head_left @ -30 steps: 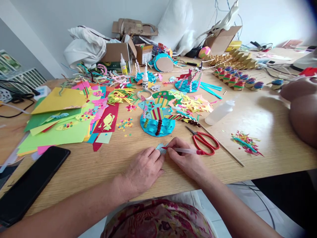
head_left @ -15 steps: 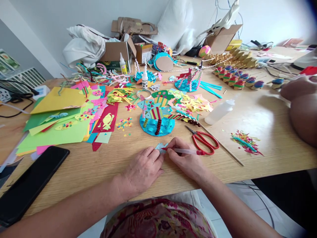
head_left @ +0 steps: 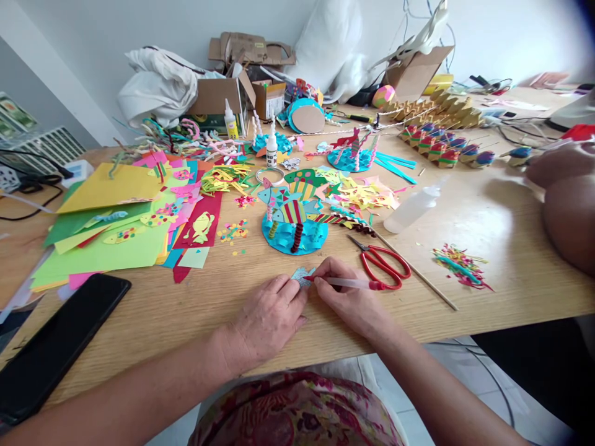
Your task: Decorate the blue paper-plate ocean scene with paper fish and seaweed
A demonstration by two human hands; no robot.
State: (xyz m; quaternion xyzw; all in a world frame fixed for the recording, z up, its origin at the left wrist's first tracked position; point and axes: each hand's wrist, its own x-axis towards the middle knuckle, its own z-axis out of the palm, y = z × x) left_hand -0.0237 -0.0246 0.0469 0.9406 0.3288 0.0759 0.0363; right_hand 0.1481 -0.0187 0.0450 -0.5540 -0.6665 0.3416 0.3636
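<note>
My left hand [head_left: 269, 319] lies flat near the table's front edge, its fingertips pinning a small blue paper cut-out [head_left: 303, 276] to the wood. My right hand [head_left: 348, 297] grips a clear pen with a red cap [head_left: 357, 284], its tip touching the cut-out. Just behind the cut-out stands a blue paper disc with striped paper fish on coiled stems [head_left: 292, 223]. Red-handled scissors [head_left: 383, 265] lie right of my right hand.
Stacked coloured paper sheets [head_left: 102, 229] lie at the left, a black phone [head_left: 56, 347] at the front left. A clear bottle [head_left: 411, 210], a wooden skewer [head_left: 418, 272], paper scraps [head_left: 462, 266] and glue bottles [head_left: 272, 148] surround the work. Another person's arm [head_left: 569, 210] rests at the right edge.
</note>
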